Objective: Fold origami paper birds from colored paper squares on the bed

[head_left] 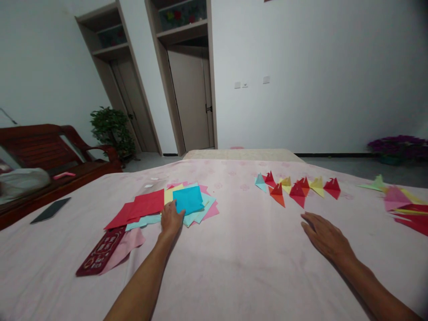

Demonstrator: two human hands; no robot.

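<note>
The fingers of the left hand [171,220] are bent over the lower left corner of a blue sheet [189,200], with the thumb at its lower edge; I cannot tell if they pinch the paper or only rest on it. The fingers of the right hand [326,237] are extended and hold nothing, and I cannot tell if they touch the tablecloth [234,276].

The blue sheet lies on top of a pile of coloured sheets [209,210], in which yellow, pink and light blue edges are showing. To the left of this hand are two red sheets [149,203], overlapping, and nearer to the person a dark red envelope [100,255] beside a pink sheet [125,249].

Beyond the right hand stands a group of folded paper birds [297,192], in red, orange, yellow and light blue. More coloured paper [396,198] is at the right edge. Farther away there are a wooden bench [36,147], a green plant [110,129], a door [189,98] and purple flowers [397,146].
</note>
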